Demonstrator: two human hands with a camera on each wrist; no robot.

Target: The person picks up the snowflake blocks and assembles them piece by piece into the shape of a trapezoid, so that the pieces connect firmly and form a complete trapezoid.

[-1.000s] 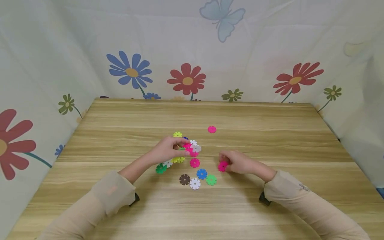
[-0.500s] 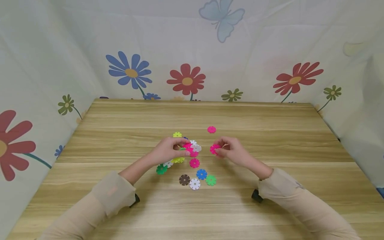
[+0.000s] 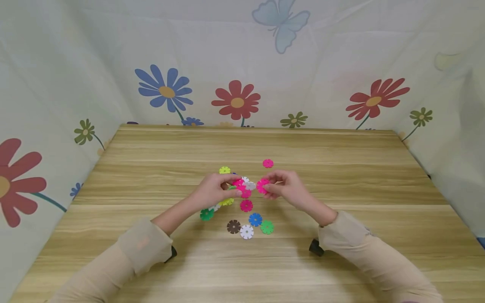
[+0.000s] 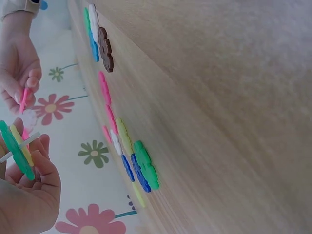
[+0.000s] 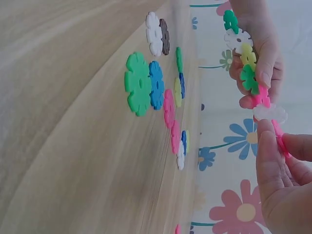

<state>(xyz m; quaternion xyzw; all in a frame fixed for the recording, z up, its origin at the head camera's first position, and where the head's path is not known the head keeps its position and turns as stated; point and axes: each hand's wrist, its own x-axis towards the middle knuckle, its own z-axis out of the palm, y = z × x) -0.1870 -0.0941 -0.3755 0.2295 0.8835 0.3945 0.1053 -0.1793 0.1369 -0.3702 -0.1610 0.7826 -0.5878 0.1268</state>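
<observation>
Several loose discs (image 5: 137, 84) on the table (image 5: 97, 161), below the chain (image 5: 249, 80)

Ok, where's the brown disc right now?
In the head view, the brown disc lies on the table, lower in the picture than the left hand, with a white disc close on its right.

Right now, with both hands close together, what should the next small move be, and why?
I'd probably ease the right hand toward the left hand and try to slot its pinched pink disc into the white disc. That white disc ends the chain the left hand holds, and the pink disc sits right beside it; whether they touch, I can't tell.
</observation>
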